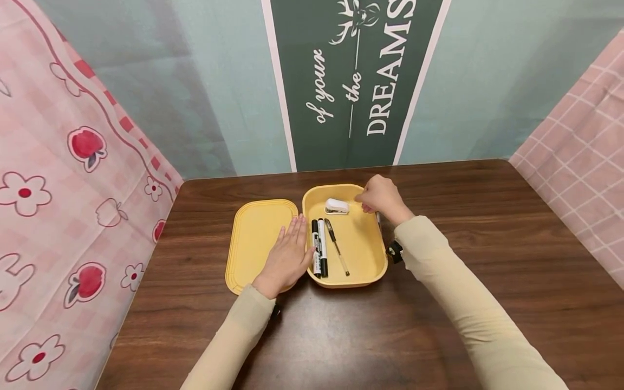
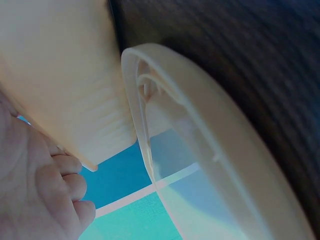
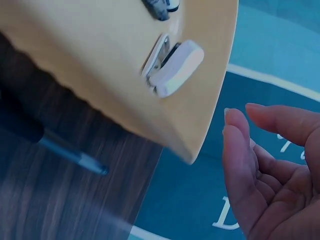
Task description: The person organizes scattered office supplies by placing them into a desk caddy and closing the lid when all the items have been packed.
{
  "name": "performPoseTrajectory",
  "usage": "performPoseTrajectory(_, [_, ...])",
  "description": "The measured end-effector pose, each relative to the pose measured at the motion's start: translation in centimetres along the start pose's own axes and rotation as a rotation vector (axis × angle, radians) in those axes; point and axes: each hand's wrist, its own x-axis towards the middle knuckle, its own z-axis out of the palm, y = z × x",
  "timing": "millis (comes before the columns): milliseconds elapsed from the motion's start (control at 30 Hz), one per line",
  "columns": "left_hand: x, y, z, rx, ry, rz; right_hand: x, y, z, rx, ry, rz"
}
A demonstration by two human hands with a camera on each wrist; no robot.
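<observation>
A yellow box stands on the table, holding a small white stapler, two black-and-white markers and a clear pen with a black grip. My left hand has its fingers stretched out along the box's left wall, over the right edge of the yellow lid. Over the far right corner of the box is my right hand. In the right wrist view, its fingers bend loosely, with a gap between thumb and index finger and nothing held. The stapler shows there inside the box.
Another pen lies on the wooden table just outside the box's right wall, partly hidden in the head view. A green printed cloth hangs behind the table, with pink cloths at the sides.
</observation>
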Motion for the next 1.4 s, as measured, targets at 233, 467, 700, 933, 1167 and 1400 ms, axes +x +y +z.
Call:
performPoseTrajectory(233, [0.0,-0.1,0.0,0.0,-0.005,-0.006,0.1,2.1,-0.6,0.001,0.031,0.026])
performPoseTrajectory(467, [0.2,0.0,0.0,-0.009,0.007,0.001,-0.1,4.1,-1.0,-0.009,0.025,0.049])
performPoseTrajectory(700, [0.4,-0.2,-0.4,-0.007,0.001,0.002,0.0,5.2,-1.0,-0.032,-0.016,0.054])
performPoseTrajectory(933, [0.5,-0.4,-0.6,-0.014,-0.004,0.006,0.1,6.7,0.6,-0.063,-0.123,0.094])
performPoseTrajectory(1167, [0.8,-0.8,-0.8,-0.007,-0.012,0.021,0.0,7.7,1.6,0.011,-0.11,0.135])
performPoseTrajectory(1400, [1.0,-1.1,-1.2,-0.009,0.006,0.028,0.3,7.3,2.0,-0.024,-0.067,0.142])
